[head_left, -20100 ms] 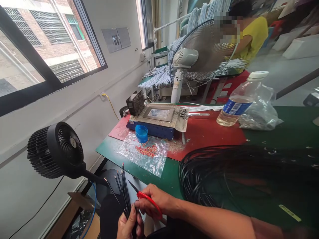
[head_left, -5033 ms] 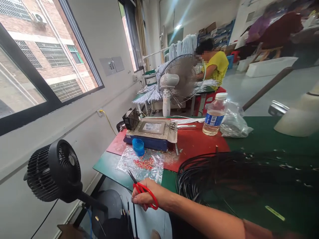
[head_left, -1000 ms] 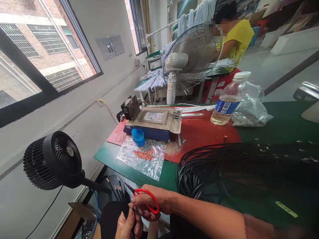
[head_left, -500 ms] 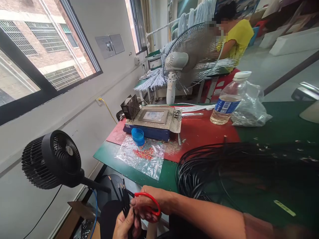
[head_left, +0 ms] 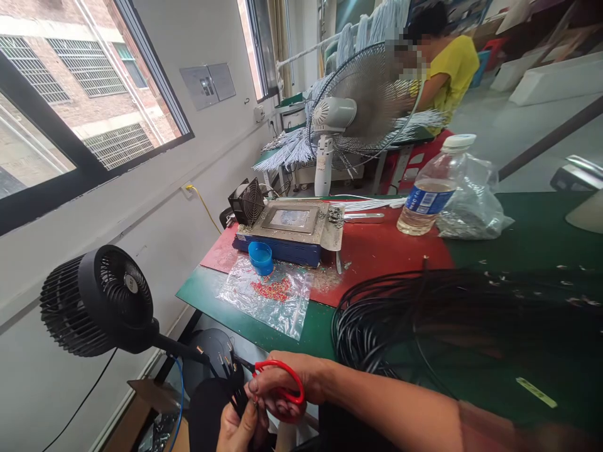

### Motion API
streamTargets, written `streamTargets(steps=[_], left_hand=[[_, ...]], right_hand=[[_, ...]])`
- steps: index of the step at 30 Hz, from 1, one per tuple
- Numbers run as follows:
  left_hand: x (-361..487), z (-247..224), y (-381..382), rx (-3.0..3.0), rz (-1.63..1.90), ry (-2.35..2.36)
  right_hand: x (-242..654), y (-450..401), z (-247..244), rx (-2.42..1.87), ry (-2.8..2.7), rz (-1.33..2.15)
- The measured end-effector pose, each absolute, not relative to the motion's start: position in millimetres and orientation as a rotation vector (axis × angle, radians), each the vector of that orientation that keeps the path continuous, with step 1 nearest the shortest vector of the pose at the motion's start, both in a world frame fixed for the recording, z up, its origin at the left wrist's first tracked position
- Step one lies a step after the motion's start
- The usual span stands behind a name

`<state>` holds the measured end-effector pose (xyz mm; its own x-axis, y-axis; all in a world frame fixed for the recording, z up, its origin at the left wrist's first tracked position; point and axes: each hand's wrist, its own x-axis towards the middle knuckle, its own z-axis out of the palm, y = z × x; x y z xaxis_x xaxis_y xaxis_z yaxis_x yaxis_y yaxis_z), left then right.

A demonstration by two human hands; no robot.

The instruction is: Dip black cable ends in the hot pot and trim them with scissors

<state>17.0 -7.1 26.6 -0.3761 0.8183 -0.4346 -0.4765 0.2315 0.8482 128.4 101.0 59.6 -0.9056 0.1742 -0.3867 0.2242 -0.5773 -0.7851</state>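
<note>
Below the table's front edge, my left hand (head_left: 239, 428) is closed around several black cables (head_left: 229, 376) whose stripped, coppery ends point up. My right hand (head_left: 282, 386) holds red-handled scissors (head_left: 298, 383), with fingers through the loops, and its fingertips meet the left hand at the cables. The dark blades lie beside the cable ends and are partly hidden. A big coil of black cable (head_left: 367, 314) rests on the green table, right of the hands.
A black fan (head_left: 117, 301) stands at the left. On the table (head_left: 198, 289) are a blue cup (head_left: 260, 257), a plastic bag with red bits (head_left: 273, 290), a hot plate device (head_left: 289, 220) and a bottle (head_left: 426, 194). A person in yellow (head_left: 455, 69) sits beyond a large fan.
The cable ends in my left hand have shifted and tilted slightly left and down. Both hands stay nearly in place, with the scissors still in the right hand.
</note>
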Motion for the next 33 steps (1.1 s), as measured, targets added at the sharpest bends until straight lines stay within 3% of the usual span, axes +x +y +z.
streamTargets(steps=[33], left_hand=[[16,19,-3,0.331,1.563,1.306]], right_hand=[[124,99,40,0.51,1.53,-2.828]])
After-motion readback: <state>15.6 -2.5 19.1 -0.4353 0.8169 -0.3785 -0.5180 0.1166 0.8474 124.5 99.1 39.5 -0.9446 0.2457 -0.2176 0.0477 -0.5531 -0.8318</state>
